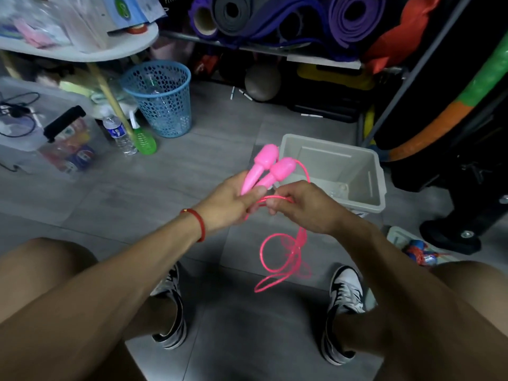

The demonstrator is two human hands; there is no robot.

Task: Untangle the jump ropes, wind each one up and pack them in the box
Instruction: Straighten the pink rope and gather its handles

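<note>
Overhead, head view: left hand (231, 200) grips both pink handles (268, 167) side by side, long axes tilted up and away to right, bulbous ends toward grey box (379, 185). Right hand (299, 207) pinches pink rope (277, 259) just beside left; loops hang between knees above floor. Blue basket (162, 100) far left.

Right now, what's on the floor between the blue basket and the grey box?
Nothing: in the head view, only bare grey floor tiles lie between the blue basket and the grey box.
</note>
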